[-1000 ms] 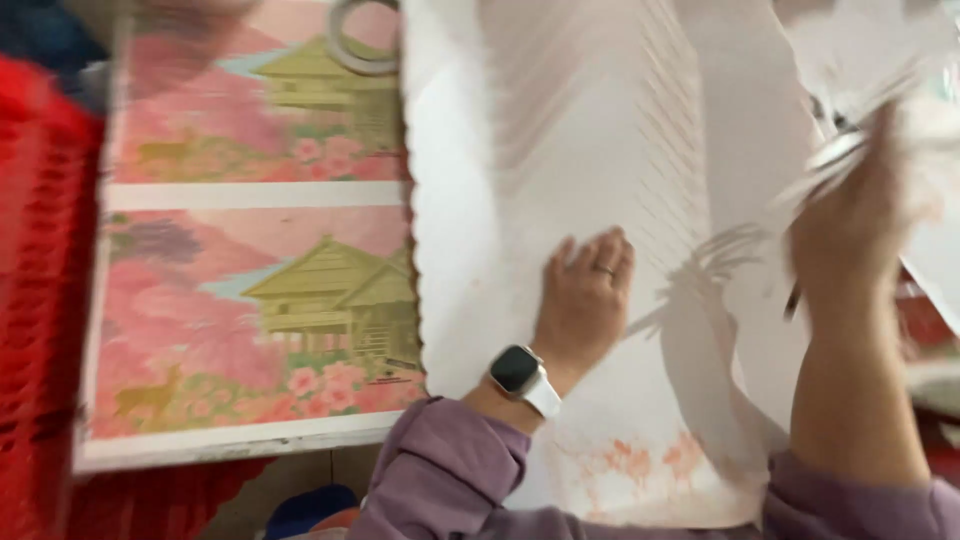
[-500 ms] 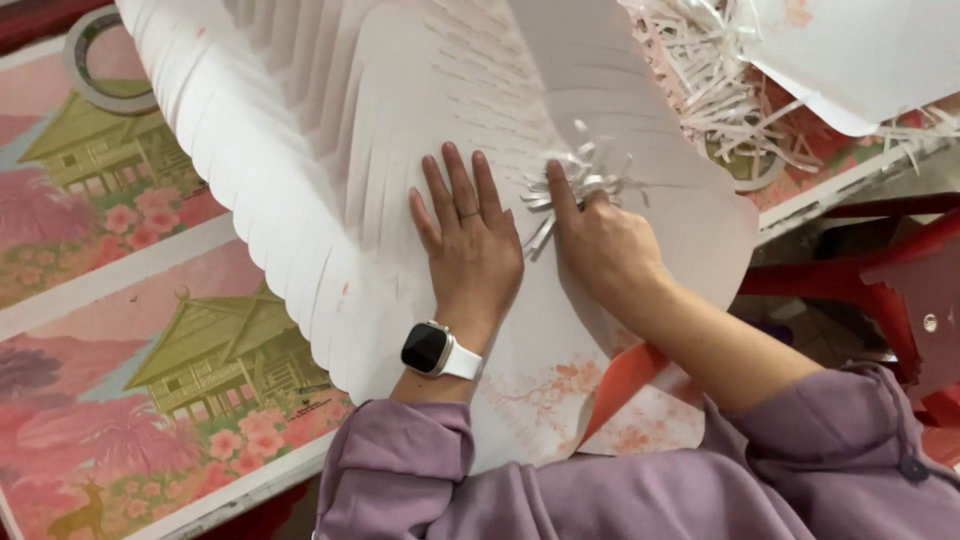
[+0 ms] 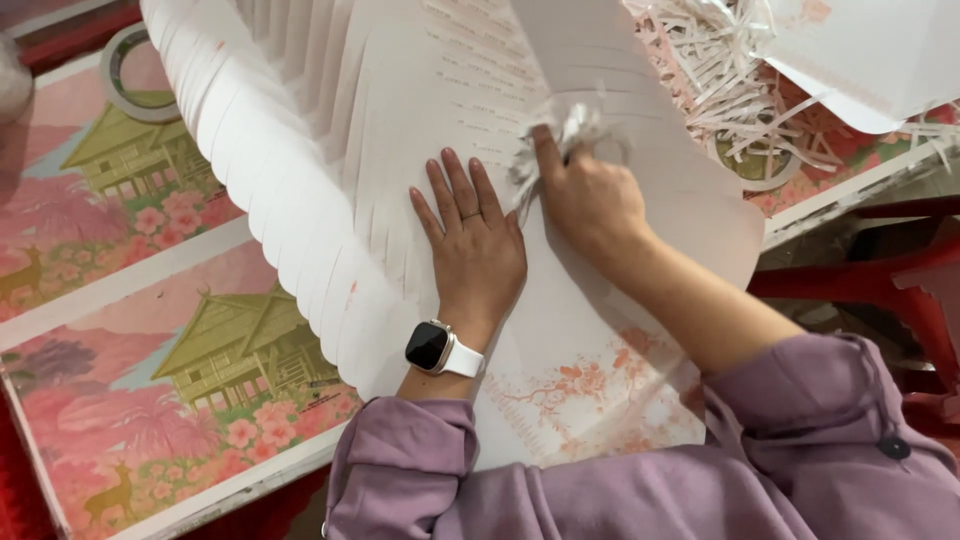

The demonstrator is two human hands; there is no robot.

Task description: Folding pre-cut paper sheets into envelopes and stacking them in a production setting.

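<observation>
So the person's left hand [image 3: 478, 248] is lying flat, fingers [image 3: 452, 195] spread a bit and pressed palm-down on a big fan of white paper sheets [image 3: 330, 130] that overlap like scales across the worktop [image 3: 190, 480]. There's a ring on one finger and a smartwatch with a white strap [image 3: 440, 350] on that wrist. The right hand [image 3: 590, 195] is just beside it, almost touching, with its fingers pinched shut around a little wad of white paper shreds [image 3: 545, 150] sitting right on top of the sheets. Bottom edge of the top sheet has an orange-pink blossom print [image 3: 580, 385].

The worktop itself is covered with pink picture prints [image 3: 130, 330] showing a yellow-green house, flowers and a deer. A roll of tape [image 3: 125, 85] sits at the upper left, partly tucked under the paper fan. Upper right there's a messy heap of shredded paper strips [image 3: 730, 70], plus another tape ring [image 3: 760, 165] half buried in it. Both sleeves are lilac [image 3: 600, 490].
</observation>
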